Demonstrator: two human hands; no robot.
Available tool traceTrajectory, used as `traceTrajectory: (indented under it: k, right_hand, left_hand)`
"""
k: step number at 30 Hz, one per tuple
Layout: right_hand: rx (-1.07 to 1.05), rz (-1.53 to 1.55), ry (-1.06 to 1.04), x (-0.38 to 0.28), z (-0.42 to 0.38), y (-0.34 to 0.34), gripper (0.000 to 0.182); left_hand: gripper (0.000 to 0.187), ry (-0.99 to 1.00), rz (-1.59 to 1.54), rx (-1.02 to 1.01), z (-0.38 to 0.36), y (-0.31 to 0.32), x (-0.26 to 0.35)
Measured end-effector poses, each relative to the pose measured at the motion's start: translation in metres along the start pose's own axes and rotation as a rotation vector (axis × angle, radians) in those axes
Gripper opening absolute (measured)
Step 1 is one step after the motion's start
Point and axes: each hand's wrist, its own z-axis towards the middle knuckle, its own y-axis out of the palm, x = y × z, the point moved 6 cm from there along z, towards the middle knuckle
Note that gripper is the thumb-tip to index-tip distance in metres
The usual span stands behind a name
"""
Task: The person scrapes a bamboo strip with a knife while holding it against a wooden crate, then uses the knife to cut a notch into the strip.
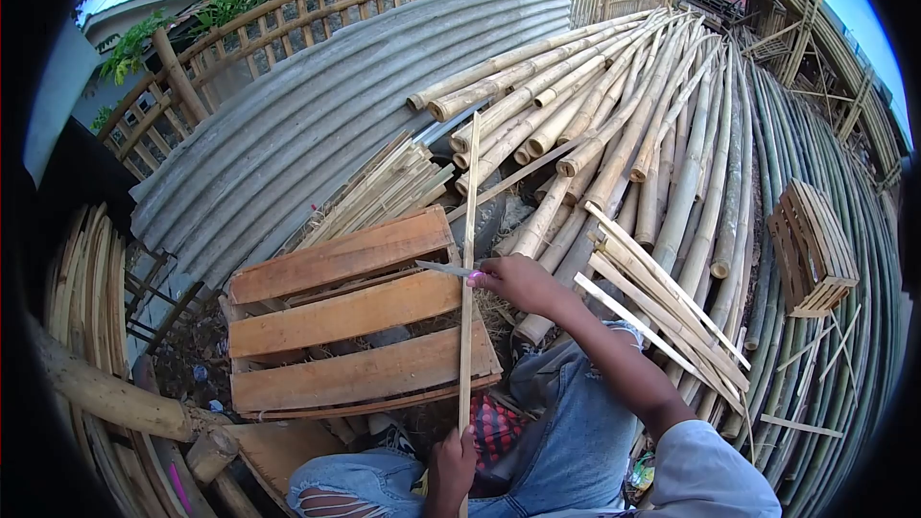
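Observation:
My left hand is closed around the lower part of a long, thin bamboo strip, which stands nearly upright in front of me. Higher up, my right hand grips a knife by its pink handle. The blade points left and crosses the strip, its flat tip side over the wooden crate. Just left of the strip lies that slatted crate, with three broad brown boards on top. Below the right hand are my knees in torn jeans, and a red-and-black checked cloth lies between them.
Thick bamboo poles fan out ahead, and greener poles run along the right under a small wooden crate. Split strips lie to my right, with another bundle behind the large crate. Corrugated sheeting leans by a bamboo fence.

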Motion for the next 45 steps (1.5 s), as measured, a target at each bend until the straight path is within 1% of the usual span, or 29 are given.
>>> traceTrajectory:
  k: [1,3,4,5,8,10,13,15,16,18,19,20,21,22,24,25,27,28,30,31,33,37,38,39,40,42,43,45]
  right_hand:
    - [0.012,-0.032,-0.037,-0.001,0.003,0.011,0.052]
    - [0.011,0.016,-0.007,0.003,0.003,0.027,0.052]
    - [0.005,-0.055,0.012,0.003,0.000,0.032,0.052]
    - [-0.001,-0.126,0.035,0.005,-0.005,0.036,0.053]
    - [-0.014,-0.080,0.051,0.012,-0.010,0.043,0.052]
    - [-0.026,-0.059,0.057,0.017,-0.012,0.046,0.052]
    - [-0.016,-0.024,0.020,0.023,-0.009,0.046,0.052]
    - [-0.013,-0.056,0.020,0.027,-0.005,0.045,0.045]
    - [-0.014,-0.056,0.018,0.025,-0.004,0.044,0.045]
    - [0.108,0.093,0.014,0.021,-0.005,0.034,0.030]
    - [0.108,0.093,0.015,0.021,-0.005,0.034,0.030]
    - [0.127,0.233,0.032,0.024,-0.007,0.034,0.026]
    - [0.147,0.372,0.049,0.026,-0.008,0.033,0.025]
    - [0.146,0.372,0.051,0.029,-0.007,0.034,0.025]
    - [0.053,0.699,-0.081,0.033,-0.003,0.037,0.023]
    - [0.052,0.700,-0.080,0.039,-0.002,0.036,0.023]
    - [-0.031,0.538,0.073,0.054,0.000,0.040,0.026]
    - [-0.030,0.539,0.073,0.055,0.000,0.041,0.026]
    - [0.028,0.420,0.131,0.056,0.000,0.037,0.035]
    - [0.029,0.420,0.132,0.052,-0.001,0.035,0.035]
    - [0.089,0.447,0.339,0.054,-0.007,0.030,0.044]
    - [0.093,0.440,0.321,0.059,-0.005,0.031,0.049]
    - [0.082,0.619,0.355,0.060,-0.006,0.033,0.048]
    - [0.071,0.798,0.388,0.060,-0.007,0.035,0.048]
    - [0.071,0.798,0.389,0.061,-0.007,0.034,0.048]
    - [0.060,1.119,0.397,0.061,-0.007,0.036,0.046]
    - [0.059,1.118,0.397,0.059,-0.007,0.035,0.046]
    - [0.028,1.487,0.376,0.051,-0.007,0.036,0.048]
  left_hand:
    - [0.036,-0.009,0.001,0.006,-0.001,0.000,-0.001]
    - [0.035,-0.028,0.005,0.000,-0.002,0.001,-0.004]
    - [0.035,0.007,0.004,0.011,-0.003,0.000,-0.003]
    - [0.035,-0.008,0.003,0.006,-0.005,-0.001,-0.004]
    - [0.035,0.018,0.066,-0.001,-0.003,-0.002,0.000]
    - [0.034,0.027,0.123,0.038,-0.004,-0.003,0.002]
    - [0.035,0.007,0.111,0.003,-0.004,-0.003,0.004]
    - [0.035,0.007,0.126,0.009,-0.005,-0.006,0.008]
    - [0.035,0.012,0.142,0.012,-0.005,-0.007,0.009]
    - [0.035,0.031,0.151,0.029,-0.004,-0.006,0.008]
    - [0.035,0.051,0.160,0.043,-0.004,-0.006,0.008]
    - [0.035,0.051,0.160,0.041,-0.004,-0.005,0.008]
    - [0.034,0.046,0.164,0.041,-0.004,-0.005,0.008]
    - [0.034,0.040,0.167,0.040,-0.004,-0.005,0.009]
    - [0.033,0.042,0.172,0.041,-0.004,-0.006,0.009]
    - [0.033,0.045,0.178,0.043,-0.005,-0.006,0.010]
    - [0.032,0.053,0.180,0.047,-0.004,-0.005,0.009]
    - [0.032,0.059,0.182,0.050,-0.004,-0.005,0.008]
    - [0.032,0.065,0.188,0.053,-0.004,-0.004,0.006]
    - [0.032,0.071,0.191,0.057,-0.004,-0.004,0.006]
    - [0.032,0.068,0.193,0.053,-0.005,-0.006,0.010]
    - [0.033,0.059,0.178,0.040,-0.006,-0.009,0.017]
    - [0.033,0.060,0.179,0.039,-0.006,-0.010,0.021]
    - [0.033,0.016,0.130,0.034,-0.007,-0.012,0.023]
    - [0.034,-0.028,0.080,0.028,-0.007,-0.012,0.022]
    - [0.035,-0.018,0.086,0.030,-0.007,-0.011,0.021]
    - [0.035,-0.008,0.093,0.033,-0.007,-0.011,0.020]
    - [0.033,0.024,0.133,0.031,-0.006,-0.010,0.018]
